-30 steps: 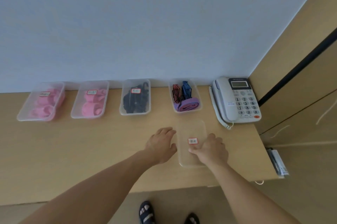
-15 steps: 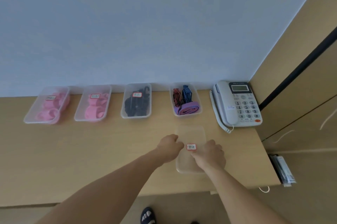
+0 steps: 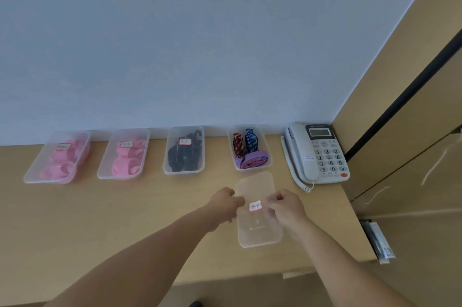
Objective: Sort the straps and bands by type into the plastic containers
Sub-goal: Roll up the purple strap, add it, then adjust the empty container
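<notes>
A clear plastic lid (image 3: 257,226) with a red-edged label lies on the wooden desk near its front edge. My left hand (image 3: 223,204) grips the lid's left edge and my right hand (image 3: 285,206) grips its right edge. Just behind it stands an uncovered container (image 3: 250,150) holding striped straps and a purple band. Along the wall to the left stand three lidded, labelled containers: one with black straps (image 3: 183,151) and two with pink bands (image 3: 123,156) (image 3: 58,158).
A grey desk phone (image 3: 316,153) sits at the desk's back right corner, its cord curling toward the lid. Wooden cabinet panels rise on the right. The desk (image 3: 100,219) ends just right of the phone.
Both hands have curled onto the lid's two side edges, and the lid has shifted a little nearer to me. The view has tilted slightly.
</notes>
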Tool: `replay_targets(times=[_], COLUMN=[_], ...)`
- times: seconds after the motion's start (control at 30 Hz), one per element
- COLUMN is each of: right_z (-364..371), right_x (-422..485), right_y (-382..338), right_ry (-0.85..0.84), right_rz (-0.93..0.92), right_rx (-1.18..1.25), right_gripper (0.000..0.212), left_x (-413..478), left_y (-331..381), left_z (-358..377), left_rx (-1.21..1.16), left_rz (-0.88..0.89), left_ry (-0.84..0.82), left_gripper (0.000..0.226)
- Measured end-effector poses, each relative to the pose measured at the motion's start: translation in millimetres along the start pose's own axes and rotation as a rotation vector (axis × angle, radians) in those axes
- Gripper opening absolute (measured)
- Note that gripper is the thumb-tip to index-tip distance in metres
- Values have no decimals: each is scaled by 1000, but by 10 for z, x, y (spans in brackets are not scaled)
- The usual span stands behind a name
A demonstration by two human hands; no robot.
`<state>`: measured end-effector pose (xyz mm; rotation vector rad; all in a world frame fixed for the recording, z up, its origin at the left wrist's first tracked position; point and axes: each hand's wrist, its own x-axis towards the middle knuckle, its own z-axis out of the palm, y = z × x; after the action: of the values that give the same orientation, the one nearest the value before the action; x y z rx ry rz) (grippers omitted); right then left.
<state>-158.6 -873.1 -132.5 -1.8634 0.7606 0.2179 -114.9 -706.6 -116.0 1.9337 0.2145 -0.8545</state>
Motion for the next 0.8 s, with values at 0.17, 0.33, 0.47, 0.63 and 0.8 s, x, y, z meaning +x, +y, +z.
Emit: replay_targets(times=[0.17, 0.33, 0.47, 0.63, 0.8], right_z=[-126, -192, -244, -254, -138], right_x=[-60, -60, 100, 607, 1193], right_y=[-403, -721, -914, -1219, -1302], right_ry=[-34, 24, 93, 140, 101], right_rz=[-165, -210, -294, -377, -447], right_rx=[-26, 20, -260, -537, -580], right_gripper=[5, 24, 24, 17, 35], left_x=[11, 111, 255, 596, 1006], left_y=[194, 385, 585, 874, 964], left_z=[-256, -445, -477, -561, -588], left_rx=[65, 29, 49, 199, 289], left_rz=[84, 144, 194, 193, 114], left_ry=[83, 151, 200, 283, 361], left_gripper=[34, 15, 5, 18, 28])
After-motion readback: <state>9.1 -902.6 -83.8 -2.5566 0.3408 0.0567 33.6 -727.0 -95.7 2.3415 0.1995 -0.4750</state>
